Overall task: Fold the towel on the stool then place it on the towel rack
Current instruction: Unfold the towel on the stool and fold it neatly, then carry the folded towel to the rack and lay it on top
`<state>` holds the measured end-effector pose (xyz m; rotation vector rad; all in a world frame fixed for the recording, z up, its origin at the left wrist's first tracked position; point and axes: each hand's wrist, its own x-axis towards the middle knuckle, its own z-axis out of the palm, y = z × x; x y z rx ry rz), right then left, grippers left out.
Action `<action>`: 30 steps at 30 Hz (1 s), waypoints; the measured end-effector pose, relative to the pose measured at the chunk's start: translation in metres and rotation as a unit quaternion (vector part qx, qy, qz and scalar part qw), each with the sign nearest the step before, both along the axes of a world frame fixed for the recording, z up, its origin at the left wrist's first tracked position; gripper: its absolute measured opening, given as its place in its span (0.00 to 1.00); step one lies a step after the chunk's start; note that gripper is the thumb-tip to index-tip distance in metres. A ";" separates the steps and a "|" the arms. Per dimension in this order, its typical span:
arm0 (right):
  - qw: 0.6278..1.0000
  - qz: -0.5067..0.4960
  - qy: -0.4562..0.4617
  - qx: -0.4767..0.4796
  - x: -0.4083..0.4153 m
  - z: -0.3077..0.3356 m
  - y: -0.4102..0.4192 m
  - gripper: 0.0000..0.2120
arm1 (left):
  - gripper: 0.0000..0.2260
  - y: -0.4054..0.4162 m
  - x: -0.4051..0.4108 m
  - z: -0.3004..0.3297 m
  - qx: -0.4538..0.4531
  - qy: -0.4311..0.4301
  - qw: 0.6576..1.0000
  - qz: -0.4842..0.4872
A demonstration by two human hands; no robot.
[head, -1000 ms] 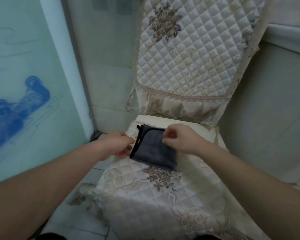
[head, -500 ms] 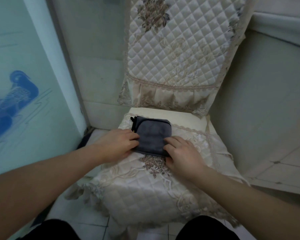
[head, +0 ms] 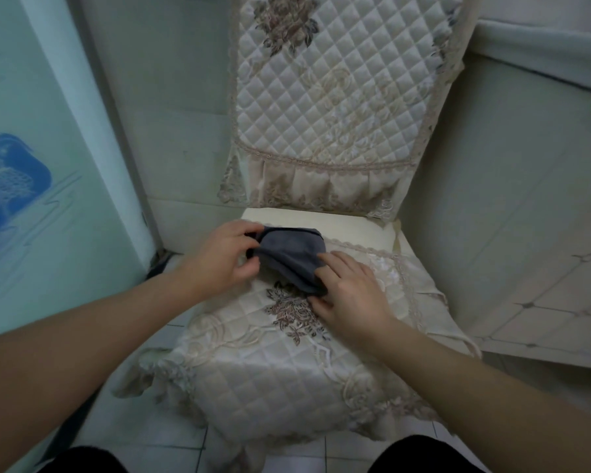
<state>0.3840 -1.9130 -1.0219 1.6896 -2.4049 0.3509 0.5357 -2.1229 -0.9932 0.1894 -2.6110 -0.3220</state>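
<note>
Lifting the folded towel [head: 289, 257] off the stool [head: 273, 370], looks like the folding part is pretty much wrapping up.

Half a second ago it was lying flat under both palms; now the left hand [head: 224, 257] is pinching its left edge and peeling it up, while the right hand [head: 350, 295] is curling around the near right corner. No towel rack is showing anywhere, and the fingertips tucked underneath are hidden by the cloth.

towel [head: 292, 254] on stool [head: 270, 380], between left hand [head: 224, 257], right hand [head: 350, 298]
</note>
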 end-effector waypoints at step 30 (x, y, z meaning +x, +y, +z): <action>0.979 0.028 -0.201 -0.028 0.036 0.531 0.006 0.10 | 0.12 0.011 0.089 0.480 0.164 -0.097 0.975 0.118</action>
